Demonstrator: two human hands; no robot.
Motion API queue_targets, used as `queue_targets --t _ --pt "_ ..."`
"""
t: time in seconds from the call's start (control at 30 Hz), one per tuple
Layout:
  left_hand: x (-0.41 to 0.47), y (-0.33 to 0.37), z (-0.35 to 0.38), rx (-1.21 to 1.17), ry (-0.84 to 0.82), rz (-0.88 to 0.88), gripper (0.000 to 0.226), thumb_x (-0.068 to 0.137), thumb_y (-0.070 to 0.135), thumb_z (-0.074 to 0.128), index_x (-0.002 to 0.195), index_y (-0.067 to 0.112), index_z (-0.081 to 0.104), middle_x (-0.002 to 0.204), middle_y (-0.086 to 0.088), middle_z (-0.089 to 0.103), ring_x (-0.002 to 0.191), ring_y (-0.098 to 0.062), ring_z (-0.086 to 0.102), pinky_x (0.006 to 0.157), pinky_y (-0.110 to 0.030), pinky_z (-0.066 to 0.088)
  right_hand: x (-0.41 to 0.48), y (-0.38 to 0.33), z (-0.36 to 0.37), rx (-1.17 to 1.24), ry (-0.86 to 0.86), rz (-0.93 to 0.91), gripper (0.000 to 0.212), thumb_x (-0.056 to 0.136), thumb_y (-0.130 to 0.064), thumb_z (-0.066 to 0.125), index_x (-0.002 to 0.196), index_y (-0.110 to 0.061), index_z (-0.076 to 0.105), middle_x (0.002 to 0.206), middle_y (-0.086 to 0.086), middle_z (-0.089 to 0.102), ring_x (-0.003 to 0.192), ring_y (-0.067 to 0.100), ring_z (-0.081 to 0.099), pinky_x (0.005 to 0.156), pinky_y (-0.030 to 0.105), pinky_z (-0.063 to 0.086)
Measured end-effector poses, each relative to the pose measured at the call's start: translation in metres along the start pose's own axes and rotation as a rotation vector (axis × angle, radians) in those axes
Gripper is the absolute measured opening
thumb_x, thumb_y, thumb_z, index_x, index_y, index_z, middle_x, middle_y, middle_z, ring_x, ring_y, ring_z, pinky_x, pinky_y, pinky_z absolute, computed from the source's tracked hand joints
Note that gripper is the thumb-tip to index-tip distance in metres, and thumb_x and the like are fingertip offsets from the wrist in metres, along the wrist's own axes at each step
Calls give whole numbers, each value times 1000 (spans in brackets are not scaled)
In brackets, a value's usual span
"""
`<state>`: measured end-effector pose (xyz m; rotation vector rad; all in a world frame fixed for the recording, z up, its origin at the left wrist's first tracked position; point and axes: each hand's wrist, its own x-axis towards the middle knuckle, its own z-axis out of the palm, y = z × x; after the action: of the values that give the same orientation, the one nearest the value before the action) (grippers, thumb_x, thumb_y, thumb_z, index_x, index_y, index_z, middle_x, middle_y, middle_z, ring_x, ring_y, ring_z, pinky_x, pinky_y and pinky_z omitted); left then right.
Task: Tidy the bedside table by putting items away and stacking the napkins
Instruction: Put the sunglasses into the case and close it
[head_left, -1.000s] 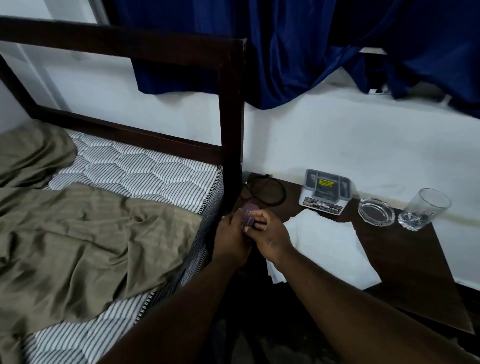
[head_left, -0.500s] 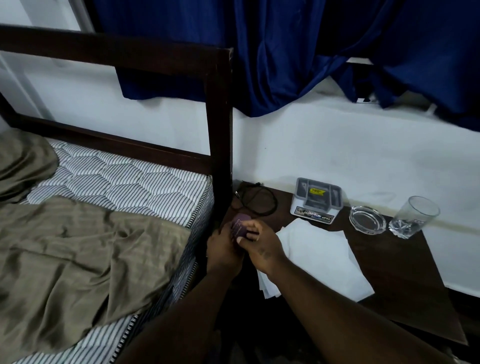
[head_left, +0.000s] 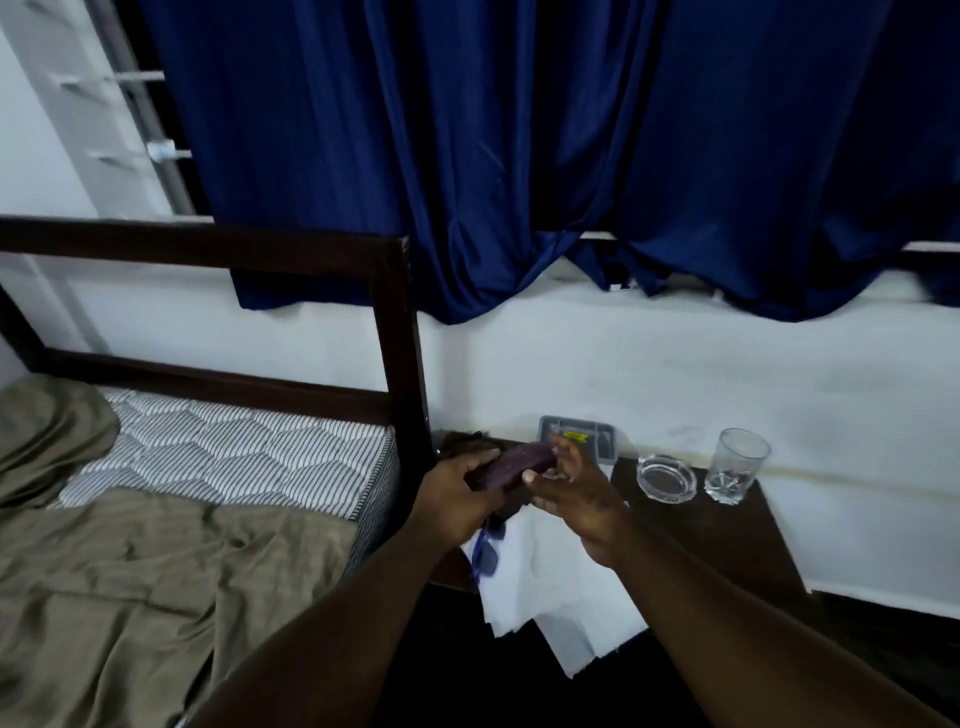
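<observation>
Bedside count
One case (head_left: 514, 465), one pair of sunglasses (head_left: 485, 553), one tray (head_left: 576, 434), one ashtray (head_left: 666, 478), one glass (head_left: 737, 465); napkins (head_left: 550, 587) overlap, at least three, exact number unclear

The bedside table (head_left: 727, 530) is dark brown. On it lie white napkins (head_left: 550, 582), a clear glass (head_left: 735, 465), a clear ashtray (head_left: 666, 478) and a grey box (head_left: 576, 434) with a yellow label. Just above it a case (head_left: 514, 465) is dark purple. Left of it, the mattress (head_left: 234, 452) is white with thin black stripes quilted in hexagons, and the sheet (head_left: 130, 597) is olive-brown. Above the table hangs a deep blue curtain (head_left: 519, 156).
</observation>
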<state>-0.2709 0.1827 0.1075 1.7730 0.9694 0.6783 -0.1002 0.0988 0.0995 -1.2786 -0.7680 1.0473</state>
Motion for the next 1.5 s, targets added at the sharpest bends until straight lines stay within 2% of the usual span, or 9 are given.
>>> queue_targets --t 0.2,0.33,0.5,0.67,0.97,1.1,1.23,1.33,1.5 --pt "-8 59 20 -286 -209 1 48 51 25 78 99 33 81 102 -33 73 78 -29 64 73 -44 50 -32 -32 -49 196 -14 -23 51 83 4 76 130 -7 59 125 20 67 111 33 70 95 44 58" --pt "-6 81 30 -143 -305 74 46 59 31 84 105 33 80 98 -21 78 79 -29 68 77 -46 54 -55 -46 -75 235 -5 -71 49 73 -4 83 119 -7 66 117 17 74 107 30 73 87 38 61" --pt "-6 113 43 471 -221 448 40 72 44 71 112 39 69 95 14 77 87 -4 71 82 -37 60 -76 -61 -91 307 64 -112 51 65 -6 90 113 -9 72 114 15 75 104 27 74 78 30 61" --pt "-12 155 54 1067 -236 882 26 86 41 51 105 26 59 93 1 69 80 -26 64 63 -33 44 -91 -73 -98 365 101 -149 53 65 -8 89 115 -5 70 115 17 75 104 28 75 75 29 61" --pt "-21 184 73 1474 -226 1117 34 101 21 43 128 2 50 102 -17 70 78 -39 68 61 -41 45 -108 -84 -103 459 135 -199 54 77 -1 74 129 4 60 123 22 69 118 32 66 89 31 56" --pt "-22 189 70 1269 -223 1026 40 102 33 42 137 16 49 117 -10 68 96 -33 68 74 -41 54 -113 -82 -106 487 135 -203 45 88 5 67 132 3 59 122 20 68 116 28 65 90 30 55" --pt "-22 182 50 553 -357 613 57 94 55 64 146 36 50 146 11 57 126 -9 58 104 -31 49 -117 -84 -114 497 148 -217 51 79 -1 74 128 1 62 109 10 73 102 19 72 98 31 54" --pt "-22 172 36 118 -441 325 48 89 30 79 134 23 65 136 4 65 120 -16 67 99 -29 56 -120 -85 -122 506 136 -219 45 73 -4 77 118 -5 70 109 9 75 100 17 74 90 28 61" --pt "-23 153 37 -120 -422 237 39 87 2 78 125 4 69 122 -13 75 110 -19 72 93 -26 58 -119 -85 -123 513 80 -223 36 74 -2 77 109 -10 76 112 9 75 106 19 73 84 24 59"
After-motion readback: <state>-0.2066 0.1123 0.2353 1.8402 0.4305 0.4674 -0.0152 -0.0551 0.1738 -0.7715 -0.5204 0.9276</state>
